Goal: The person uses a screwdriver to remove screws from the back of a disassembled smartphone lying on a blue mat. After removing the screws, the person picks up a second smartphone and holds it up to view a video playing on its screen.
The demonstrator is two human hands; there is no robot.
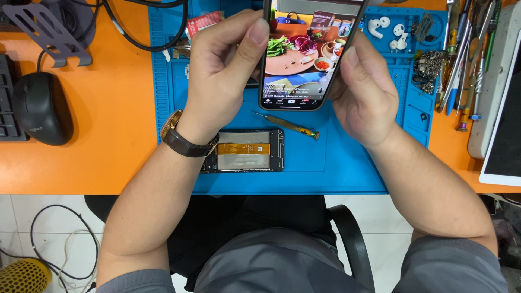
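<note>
Up at the top centre of the frame, a smartphone (304, 54) is held above the bench with its lit screen facing the camera, showing a picture of food on plates. The left hand (225, 70) grips the phone's left edge, thumb pressed along the side and fingers curled behind it; a brown-strapped wristwatch (182, 138) sits on that wrist. The right hand (363, 95) pinches the phone's right edge, thumb on the rim and the other fingers tucked behind. Both hands are closed on the phone.

Just below the phone, a small screwdriver (287, 125) with a yellow-green handle lies at a slant on the blue work mat (347, 168). Lower, near the left wrist, an opened phone body (247, 151) rests flat on the mat, its insides showing an orange flex strip.

Towards the upper right, white earbuds (388, 27) lie in the mat's tray section, near a heap of small dark parts (430, 65). Further right, a row of hand tools (467, 59) lies beside a white tablet (504, 119). On the orange bench (114, 119) at the left sits a black computer mouse (40, 108), with dark cables (146, 32) looping above it.
</note>
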